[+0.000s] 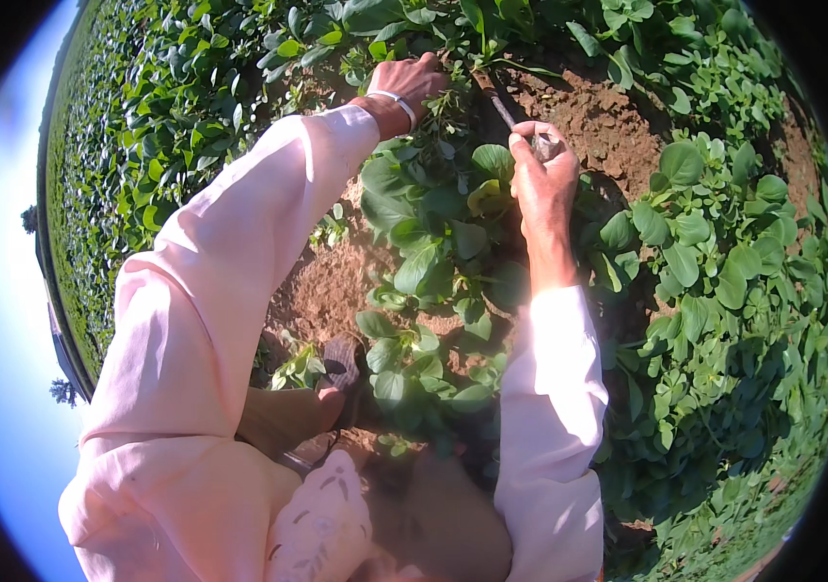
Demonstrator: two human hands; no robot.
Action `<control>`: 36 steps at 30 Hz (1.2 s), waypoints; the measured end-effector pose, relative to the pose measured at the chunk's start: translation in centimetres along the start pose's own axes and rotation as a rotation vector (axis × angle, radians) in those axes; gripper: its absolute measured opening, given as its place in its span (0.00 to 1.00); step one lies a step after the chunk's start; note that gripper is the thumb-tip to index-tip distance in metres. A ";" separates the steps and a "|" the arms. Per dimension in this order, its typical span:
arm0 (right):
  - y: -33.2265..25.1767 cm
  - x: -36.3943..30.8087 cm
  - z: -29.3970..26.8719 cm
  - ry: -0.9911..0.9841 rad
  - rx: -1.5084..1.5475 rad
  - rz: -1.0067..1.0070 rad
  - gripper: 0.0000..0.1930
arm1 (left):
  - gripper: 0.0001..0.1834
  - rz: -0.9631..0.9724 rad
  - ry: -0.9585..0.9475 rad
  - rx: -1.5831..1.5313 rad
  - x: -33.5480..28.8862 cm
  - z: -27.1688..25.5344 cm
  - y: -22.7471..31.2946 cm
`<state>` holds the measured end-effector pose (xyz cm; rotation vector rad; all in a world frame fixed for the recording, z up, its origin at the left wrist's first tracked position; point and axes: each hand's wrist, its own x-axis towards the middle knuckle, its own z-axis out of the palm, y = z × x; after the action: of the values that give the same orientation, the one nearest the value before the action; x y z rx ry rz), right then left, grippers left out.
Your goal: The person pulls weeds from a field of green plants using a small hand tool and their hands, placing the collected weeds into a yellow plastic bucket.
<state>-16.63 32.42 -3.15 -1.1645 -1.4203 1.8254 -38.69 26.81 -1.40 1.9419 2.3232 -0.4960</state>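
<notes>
My left hand point(412, 87), with a pale bangle at the wrist, reaches forward over the leafy row. Its fingers are curled closed on small-leaved greens point(445, 112), which hang beside and below the fist; the fingertips are partly hidden. In my right hand point(545, 170) is the handle of a hand weeding tool point(499, 101), gripped in a closed fist. The tool's dark, narrow shaft slants forward and left, its tip at the soil among stems just right of my left hand. Broad-leaved green plants point(419, 218) grow between my forearms.
Brown, crumbly soil point(589, 121) shows beyond my right hand, with another bare patch point(322, 291) beside my left sleeve. Dense leafy plants point(695, 242) stand at the right, and a planted field point(172, 126) stretches left. My shoe point(341, 364) rests on the ground between the plants.
</notes>
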 end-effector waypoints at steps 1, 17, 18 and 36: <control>-0.3 -0.1 0.1 0.008 0.107 0.081 0.03 | 0.11 -0.012 -0.012 0.023 0.2 -0.2 0.1; -3.3 -1.5 -0.1 -0.122 -0.669 -0.197 0.07 | 0.18 -0.115 0.026 -0.354 0.2 5.3 -3.9; -3.5 -1.5 0.0 -0.119 -0.604 -0.144 0.07 | 0.19 -0.111 0.035 -0.372 0.6 6.0 -5.2; -6.4 -4.5 -2.2 -0.122 -0.586 -0.116 0.06 | 0.23 0.011 -0.206 -2.092 -14.0 -0.9 -16.3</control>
<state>-13.14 31.67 4.17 -1.2139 -2.1359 1.4573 -51.55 11.44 6.28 0.6231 1.1669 1.1907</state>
